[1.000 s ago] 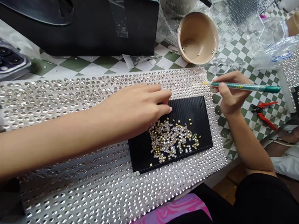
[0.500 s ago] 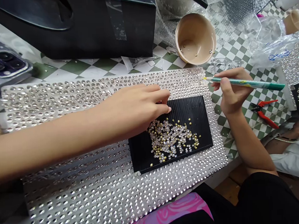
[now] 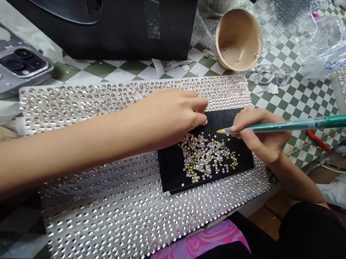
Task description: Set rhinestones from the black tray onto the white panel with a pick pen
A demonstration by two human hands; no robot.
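Observation:
My right hand [image 3: 262, 133] pinches a green pencil [image 3: 307, 124], held almost level. Its yellow tip is just above the far side of a black ridged tray [image 3: 233, 120]. Loose rhinestones [image 3: 205, 155], clear with some gold backs showing, lie heaped in the tray. My left hand [image 3: 186, 111] rests at the tray's far left corner with curled fingers; what the fingertips hold, if anything, is hidden. Under tray and left forearm spreads a white panel [image 3: 108, 223] covered in rows of rhinestones.
A beige cup [image 3: 239, 39] with a few stones inside stands beyond the panel. Left of it is a black box [image 3: 131, 30], then a phone [image 3: 16, 64]. Red-handled pliers [image 3: 317, 140] lie at right, partly behind my right hand. Another person's arm [image 3: 330, 170] is at the right edge.
My right hand has brought the pencil from the panel's far right corner leftward and nearer, over the tray. My left hand keeps its place on the tray. The whole view has shifted slightly.

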